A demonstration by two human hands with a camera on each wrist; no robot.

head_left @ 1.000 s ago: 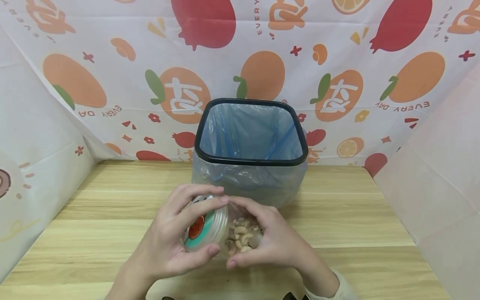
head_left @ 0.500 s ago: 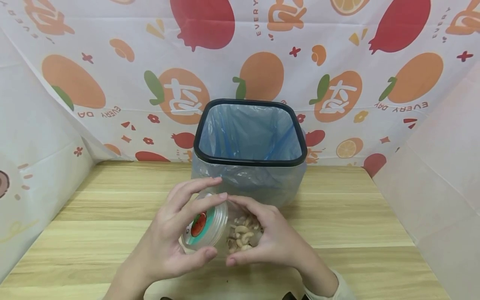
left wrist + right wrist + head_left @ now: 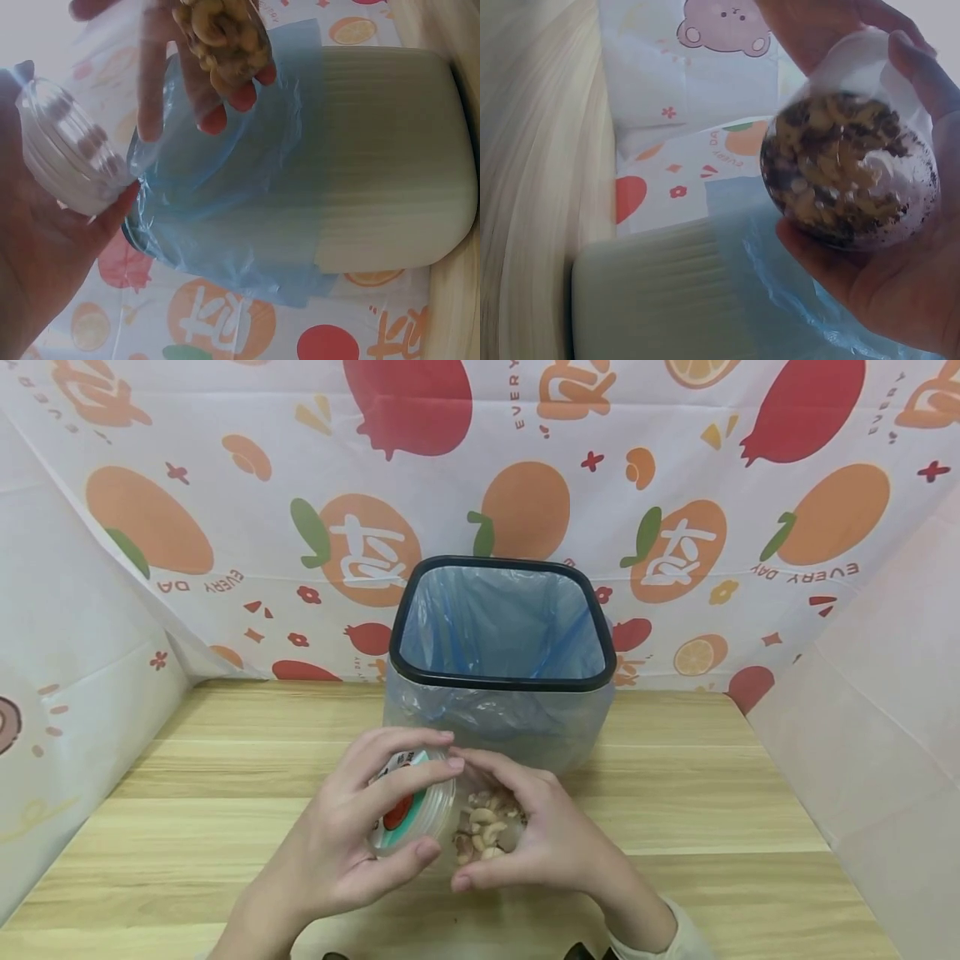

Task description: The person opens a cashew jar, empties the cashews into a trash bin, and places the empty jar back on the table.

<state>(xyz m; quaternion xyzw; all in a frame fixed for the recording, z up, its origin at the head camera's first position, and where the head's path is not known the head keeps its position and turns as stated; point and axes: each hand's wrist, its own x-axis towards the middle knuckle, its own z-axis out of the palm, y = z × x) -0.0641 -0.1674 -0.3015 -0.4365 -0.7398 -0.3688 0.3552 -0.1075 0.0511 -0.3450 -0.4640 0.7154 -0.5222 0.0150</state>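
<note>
Lower centre, head view: we see the left hand point(image 3: 348, 831), fingers curled round a labelled lid point(image 3: 429, 814); the right hand point(image 3: 547, 835) grips a clear jar point(image 3: 896, 176) of nuts point(image 3: 486, 828).

The jar point(image 3: 489, 831) fills most of the room between my left hand point(image 3: 341, 835) and my right hand point(image 3: 543, 831), with a narrow gap between my thumbs point(image 3: 411, 862) on the near side. Just ahead stands the bin point(image 3: 498, 720), its wall blocking any low, straight-forward pass. From above, its mouth is open inside the black rim point(image 3: 502, 684), the bag point(image 3: 504, 620) lining it. Close behind, the back cloth point(image 3: 247, 539) limits reach. Sideways I have free table point(image 3: 750, 818): leftward to the left cloth point(image 3: 93, 610), rightward to the right cloth point(image 3: 862, 718), with a lane along each side of the bin.
</note>
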